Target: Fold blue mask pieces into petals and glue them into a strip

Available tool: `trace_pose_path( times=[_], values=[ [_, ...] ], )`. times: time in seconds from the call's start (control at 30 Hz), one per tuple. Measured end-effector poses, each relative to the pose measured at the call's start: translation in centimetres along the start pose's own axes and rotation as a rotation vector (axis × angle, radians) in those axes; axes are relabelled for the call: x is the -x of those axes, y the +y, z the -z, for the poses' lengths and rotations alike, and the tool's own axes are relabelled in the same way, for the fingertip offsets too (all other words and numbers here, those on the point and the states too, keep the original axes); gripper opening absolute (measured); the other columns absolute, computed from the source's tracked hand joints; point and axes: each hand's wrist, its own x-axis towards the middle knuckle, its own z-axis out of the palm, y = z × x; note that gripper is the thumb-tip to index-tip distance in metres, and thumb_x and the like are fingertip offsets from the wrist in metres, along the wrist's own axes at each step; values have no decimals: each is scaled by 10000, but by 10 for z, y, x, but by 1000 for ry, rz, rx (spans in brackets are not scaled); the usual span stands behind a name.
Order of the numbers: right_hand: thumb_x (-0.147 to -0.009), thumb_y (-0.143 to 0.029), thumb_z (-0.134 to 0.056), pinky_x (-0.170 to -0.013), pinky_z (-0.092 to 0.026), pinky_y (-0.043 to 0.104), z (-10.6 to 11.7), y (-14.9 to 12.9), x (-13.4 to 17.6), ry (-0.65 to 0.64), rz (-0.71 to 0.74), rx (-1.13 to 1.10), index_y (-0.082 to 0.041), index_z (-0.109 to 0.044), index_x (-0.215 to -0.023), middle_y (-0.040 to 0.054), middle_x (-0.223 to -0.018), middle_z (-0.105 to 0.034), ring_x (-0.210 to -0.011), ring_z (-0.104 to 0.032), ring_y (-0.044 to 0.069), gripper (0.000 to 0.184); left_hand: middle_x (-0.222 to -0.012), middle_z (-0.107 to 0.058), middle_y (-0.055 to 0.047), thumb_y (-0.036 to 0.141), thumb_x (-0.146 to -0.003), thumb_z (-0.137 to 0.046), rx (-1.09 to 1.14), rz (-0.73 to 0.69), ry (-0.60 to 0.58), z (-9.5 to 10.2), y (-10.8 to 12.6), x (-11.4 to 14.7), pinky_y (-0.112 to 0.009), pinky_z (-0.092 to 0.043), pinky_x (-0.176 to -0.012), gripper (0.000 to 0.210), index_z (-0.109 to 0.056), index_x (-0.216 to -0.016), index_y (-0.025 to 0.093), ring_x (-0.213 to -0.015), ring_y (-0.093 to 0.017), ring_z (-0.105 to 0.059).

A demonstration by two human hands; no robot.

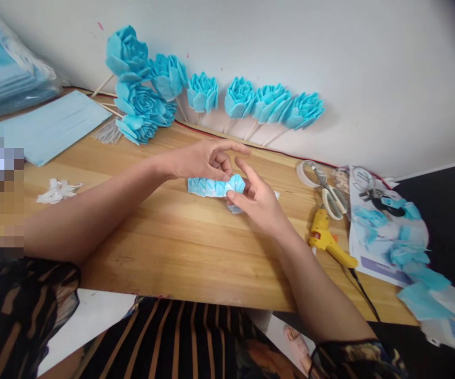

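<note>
A light blue strip with a row of folded points along it is held above the middle of the wooden table. My right hand pinches its right end between thumb and fingers, where the strip bends into a small curl. My left hand is over the strip's upper edge, the index finger stretched out to the right. Its thumb and curled fingers close at that edge, though their exact contact is partly hidden. Under my right hand a small greyish piece shows, mostly covered.
Blue flowers on sticks lean against the wall. At left are flat blue sheets, a bagged stack and white scraps. To the right lie scissors, a tape roll, a yellow glue gun and blue scraps.
</note>
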Motion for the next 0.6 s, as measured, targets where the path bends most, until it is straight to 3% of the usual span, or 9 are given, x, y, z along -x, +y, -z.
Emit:
trace_pose_path(
  times=[0.1,0.3,0.5,0.6],
  values=[
    [-769,-472,-770,-690,-563,364,1,0,0,-6,-15,-27,-225,-296,-1575,49,-985,-694,-738,-639,184,967,-739,-688,-7,312,-708,-859,-9,11,8,1,-3,0,-243,-498,-637,623,-649,-1284,198,-672,-147,-682],
    [-780,-459,-759,-624,-532,339,0,-5,2,4,7,42,-218,-307,-1572,36,-891,-673,-711,-613,187,943,-793,-702,-8,303,-759,-829,60,18,-94,-1,-5,0,-231,-484,-658,673,-578,-1378,228,-700,-132,-668],
    [-804,-384,-732,-742,-583,403,9,-8,4,166,118,48,-290,-359,-1554,23,-896,-671,-773,-648,215,843,-937,-745,-72,437,-820,-782,68,67,146,3,7,7,-283,-524,-768,623,-609,-1374,212,-895,-220,-711],
    [-811,-387,-716,-774,-591,427,15,-8,2,253,161,15,-313,-378,-1538,25,-916,-672,-823,-660,233,805,-1018,-758,-103,541,-860,-707,110,120,225,10,5,9,-282,-534,-749,661,-576,-1413,204,-865,-208,-714]
  ],
)
